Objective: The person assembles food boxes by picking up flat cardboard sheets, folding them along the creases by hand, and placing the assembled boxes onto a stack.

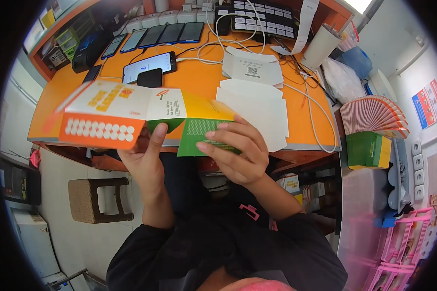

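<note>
A printed cardboard box blank (166,105), partly folded, is held up between both hands over the desk's front edge. Its panels are orange with rows of white dots, white with lettering, yellow and green. My left hand (148,157) grips it near the middle, thumb in front and most fingers hidden behind. On the right, my right hand (243,148) is closed over the green and yellow panels, its fingertips pressing the green face. Behind the blank, plain pale cardboard pieces (257,109) lie flat, with another cardboard piece bearing a printed code (252,70) beyond them.
Several phones (171,34) line the back of the orange desk (51,114), and a lit phone (149,68) lies nearer. White cables (320,131) trail across the right side. A fan of stacked printed cards (371,116) stands at right, and a brown stool (85,199) at left.
</note>
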### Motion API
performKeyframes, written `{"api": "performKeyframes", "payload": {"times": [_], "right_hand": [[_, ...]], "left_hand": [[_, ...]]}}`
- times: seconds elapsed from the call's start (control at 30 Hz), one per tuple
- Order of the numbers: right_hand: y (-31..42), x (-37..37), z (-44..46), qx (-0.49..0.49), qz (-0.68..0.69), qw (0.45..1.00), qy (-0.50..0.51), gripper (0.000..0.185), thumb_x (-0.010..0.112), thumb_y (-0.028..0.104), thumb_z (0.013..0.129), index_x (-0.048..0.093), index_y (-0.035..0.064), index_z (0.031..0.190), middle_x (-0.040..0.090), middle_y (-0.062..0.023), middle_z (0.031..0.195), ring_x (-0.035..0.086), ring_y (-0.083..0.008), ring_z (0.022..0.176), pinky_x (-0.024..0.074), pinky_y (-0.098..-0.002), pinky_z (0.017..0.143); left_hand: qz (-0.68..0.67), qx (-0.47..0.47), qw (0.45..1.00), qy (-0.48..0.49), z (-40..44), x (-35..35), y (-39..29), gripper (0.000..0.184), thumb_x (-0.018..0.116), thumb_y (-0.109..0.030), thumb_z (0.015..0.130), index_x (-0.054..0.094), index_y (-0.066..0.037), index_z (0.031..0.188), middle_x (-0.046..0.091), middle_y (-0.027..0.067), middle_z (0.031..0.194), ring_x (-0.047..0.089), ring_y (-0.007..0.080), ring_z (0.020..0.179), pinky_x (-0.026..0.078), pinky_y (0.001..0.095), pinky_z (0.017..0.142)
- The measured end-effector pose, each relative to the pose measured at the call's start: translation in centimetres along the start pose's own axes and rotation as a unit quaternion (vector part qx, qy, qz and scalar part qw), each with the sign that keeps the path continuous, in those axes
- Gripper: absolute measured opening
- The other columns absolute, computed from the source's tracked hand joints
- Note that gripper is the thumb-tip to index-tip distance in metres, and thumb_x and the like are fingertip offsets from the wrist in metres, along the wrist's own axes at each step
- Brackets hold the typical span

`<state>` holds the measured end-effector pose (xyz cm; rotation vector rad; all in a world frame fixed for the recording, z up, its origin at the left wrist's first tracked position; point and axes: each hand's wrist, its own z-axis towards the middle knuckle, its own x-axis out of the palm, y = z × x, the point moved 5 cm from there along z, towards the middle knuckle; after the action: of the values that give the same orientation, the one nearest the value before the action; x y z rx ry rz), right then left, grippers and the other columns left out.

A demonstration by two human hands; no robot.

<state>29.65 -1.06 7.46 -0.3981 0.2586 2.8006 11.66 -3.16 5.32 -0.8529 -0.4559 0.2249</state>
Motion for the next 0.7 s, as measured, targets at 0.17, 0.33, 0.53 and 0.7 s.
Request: {"api": "performKeyframes", "payload": {"times": [0.17,0.33,0.53,0.7], "right_hand": [[-0.6,0.0,-0.5,0.084,0.034,0.995,-0.041,0.034,0.072,0.0,0.055,0.069,0.0101,0.087,0.063,-0.0064,0.093,0.058,-0.0222,0.087,0.0495,-0.0363,0.082],[-0.7,0.0,-1.4,0.138,0.058,0.984,-0.097,0.035,0.073,0.003,0.053,0.069,0.0098,0.087,0.061,-0.0042,0.085,0.057,-0.0212,0.078,0.0467,-0.0305,0.067],[0.2,-0.4,-1.3,0.207,0.102,0.972,-0.049,0.025,0.069,-0.005,0.059,0.063,0.0021,0.082,0.054,-0.0086,0.081,0.052,-0.0162,0.072,0.0494,-0.0342,0.081],[-0.8,-0.5,-1.6,0.265,0.12,0.954,-0.069,0.016,0.068,-0.006,0.065,0.059,-0.0006,0.077,0.053,-0.0089,0.08,0.052,-0.0149,0.074,0.0484,-0.0363,0.083]], "left_hand": [[0.069,0.027,0.997,-0.03,-1.9,1.2,1.5,0.034,0.055,0.007,0.083,0.046,0.007,0.116,0.059,0.0157,0.107,0.06,0.0209,0.095,0.047,0.0313,0.084],[0.069,0.002,0.998,0.008,-3.8,3.1,2.2,0.028,0.05,0.003,0.087,0.047,0.006,0.114,0.059,0.0143,0.104,0.058,0.0224,0.098,0.049,0.0321,0.081],[0.185,-0.028,0.979,0.083,-4.9,3.4,3.8,0.03,0.053,-0.003,0.087,0.047,0.002,0.116,0.055,0.0116,0.109,0.057,0.0171,0.091,0.05,0.0287,0.075],[0.175,-0.014,0.979,0.1,-4.8,3.8,3.7,0.03,0.053,-0.003,0.087,0.047,0.002,0.117,0.055,0.0116,0.109,0.057,0.0172,0.091,0.051,0.0285,0.075]]}}
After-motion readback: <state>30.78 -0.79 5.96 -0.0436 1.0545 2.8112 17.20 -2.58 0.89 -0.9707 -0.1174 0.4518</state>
